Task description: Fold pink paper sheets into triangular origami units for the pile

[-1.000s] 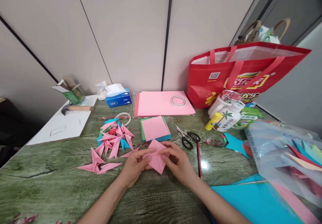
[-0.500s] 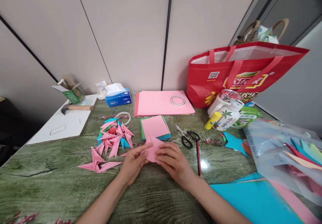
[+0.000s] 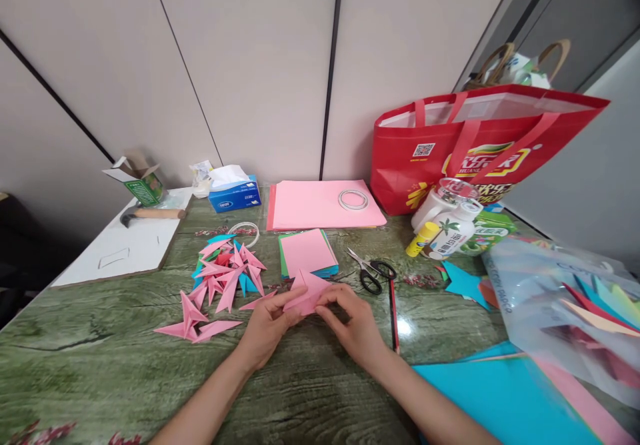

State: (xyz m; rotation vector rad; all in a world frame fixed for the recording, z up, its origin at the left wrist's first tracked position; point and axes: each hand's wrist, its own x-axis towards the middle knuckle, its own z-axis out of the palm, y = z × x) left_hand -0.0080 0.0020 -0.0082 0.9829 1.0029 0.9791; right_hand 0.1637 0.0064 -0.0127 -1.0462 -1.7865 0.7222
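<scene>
A partly folded sheet of pink origami paper is held between my two hands over the green wood-grain table. My left hand pinches its left side, thumb on top. The fingers of my right hand are pinched together at its right edge. Just behind lies a stack of square papers, pink on top with green and blue beneath. Left of my left hand sits a pile of folded paper pieces, mostly pink, some blue. Nearer to me lies a pink folded star shape.
Right of my hands are scissors, a red-black pencil, a yellow glue stick and blue paper sheets. At the back stand a tissue box, pink sheets and a red bag. A hammer lies left.
My right hand's fingers have drawn back from across the pink paper to a pinch at its right edge. The paper has turned and tilted slightly; my left hand keeps its hold.
</scene>
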